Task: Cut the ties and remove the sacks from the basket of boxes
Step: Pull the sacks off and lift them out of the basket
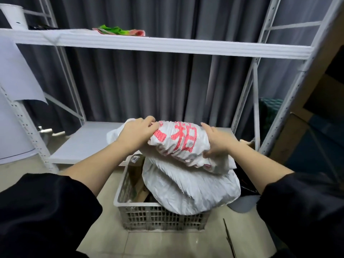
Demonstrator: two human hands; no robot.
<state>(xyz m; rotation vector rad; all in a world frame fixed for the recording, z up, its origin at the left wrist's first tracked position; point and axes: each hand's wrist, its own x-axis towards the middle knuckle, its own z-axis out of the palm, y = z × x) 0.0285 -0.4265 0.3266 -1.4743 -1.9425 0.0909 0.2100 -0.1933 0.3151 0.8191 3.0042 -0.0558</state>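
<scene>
A white woven sack with red print (183,144) is bunched up and held above the grey plastic basket (160,218). My left hand (138,134) grips its left end with the fingers curled over the top. My right hand (216,141) clasps its right end. Under it a second white sack (193,190) lies across the basket and hangs over the right rim. Brown cardboard boxes (136,170) show in the basket's left part.
A white metal rack stands just behind the basket, with a low shelf (83,144) and an upper shelf (149,43) carrying a green and pink cloth (119,30). A thin dark stick (229,239) lies on the tiled floor at the right. Cardboard sheets (305,127) lean at the right.
</scene>
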